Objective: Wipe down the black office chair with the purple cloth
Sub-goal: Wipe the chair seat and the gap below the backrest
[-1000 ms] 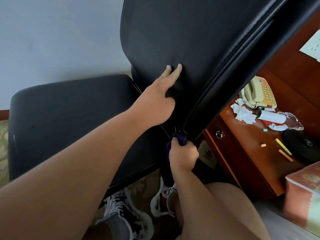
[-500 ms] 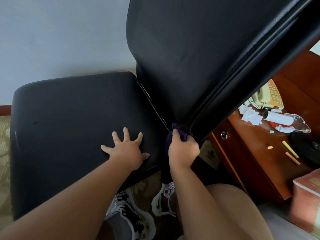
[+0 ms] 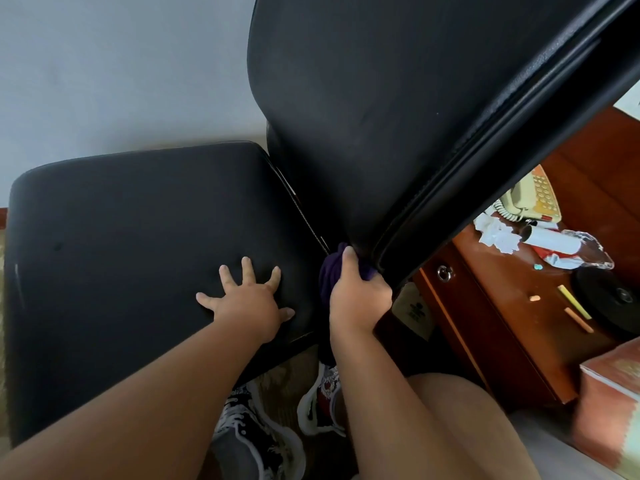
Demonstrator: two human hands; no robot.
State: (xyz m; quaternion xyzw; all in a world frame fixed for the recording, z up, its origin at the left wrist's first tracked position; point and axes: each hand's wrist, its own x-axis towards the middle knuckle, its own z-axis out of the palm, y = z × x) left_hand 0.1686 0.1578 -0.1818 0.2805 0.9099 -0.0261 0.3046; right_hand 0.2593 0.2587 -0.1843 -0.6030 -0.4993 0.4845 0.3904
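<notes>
The black office chair (image 3: 363,116) filled most of the room before me, its back leaning up toward one o'clock and its seat (image 3: 121,220) spreading out at nine. A wooden desk (image 3: 502,327) stood at four o'clock. The left hand (image 3: 247,303) lay flat on the seat's near corner, fingers spread and straight, gripping nothing. Just at its three o'clock, the right hand (image 3: 358,296) clutched the bunched purple cloth (image 3: 329,277), pressing it against the bottom edge of the chair's back. A phone (image 3: 533,199) sat on the desk at three.
</notes>
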